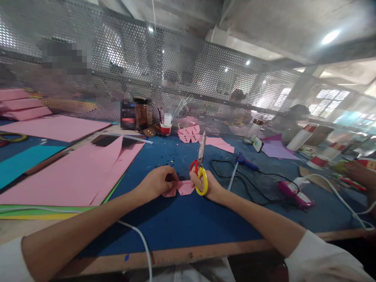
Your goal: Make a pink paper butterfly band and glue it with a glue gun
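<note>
Gripping pink paper piece between both hands | right hand also holding scissors

Worktop with dark blue surface and brown wooden front edge. Behind it: grey perforated metal screen, slanting down toward the right, see-through, blurry shapes of people beyond. Overhead: grey concrete ceiling with beams. Bright white oval ceiling light at upper right, smaller light spots seen around the screen. Right side: pale multi-pane windows behind the mesh, daylight coming through. Floor mostly hidden.
</note>
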Motion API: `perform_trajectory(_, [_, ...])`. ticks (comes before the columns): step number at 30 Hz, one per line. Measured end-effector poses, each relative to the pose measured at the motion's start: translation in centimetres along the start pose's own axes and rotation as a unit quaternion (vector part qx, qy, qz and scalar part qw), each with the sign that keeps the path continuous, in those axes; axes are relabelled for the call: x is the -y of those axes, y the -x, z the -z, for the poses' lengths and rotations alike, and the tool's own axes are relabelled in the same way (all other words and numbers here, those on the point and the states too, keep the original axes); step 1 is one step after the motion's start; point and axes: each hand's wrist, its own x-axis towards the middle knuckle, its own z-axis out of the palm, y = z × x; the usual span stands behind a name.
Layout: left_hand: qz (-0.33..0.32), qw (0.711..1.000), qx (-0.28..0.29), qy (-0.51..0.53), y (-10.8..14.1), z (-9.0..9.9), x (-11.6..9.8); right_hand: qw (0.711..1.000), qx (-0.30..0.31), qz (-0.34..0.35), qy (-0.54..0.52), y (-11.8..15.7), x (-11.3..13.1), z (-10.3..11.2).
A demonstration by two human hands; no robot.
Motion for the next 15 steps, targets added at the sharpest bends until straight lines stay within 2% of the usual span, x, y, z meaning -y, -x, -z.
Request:
perform_trajectory(12, [0.002, 1.000, -0.003, -0.003, 0.1, 0.1, -0.3, 0.998, -0.009, 0.004, 0.056, 0.3, -0.2, 1.0])
perform_trajectory(15, [0.005, 1.000, -0.004, -0.007, 0.2, 0.3, -0.4, 0.995, -0.024, 0.006, 0.101, -0.6, 0.4, 2.3])
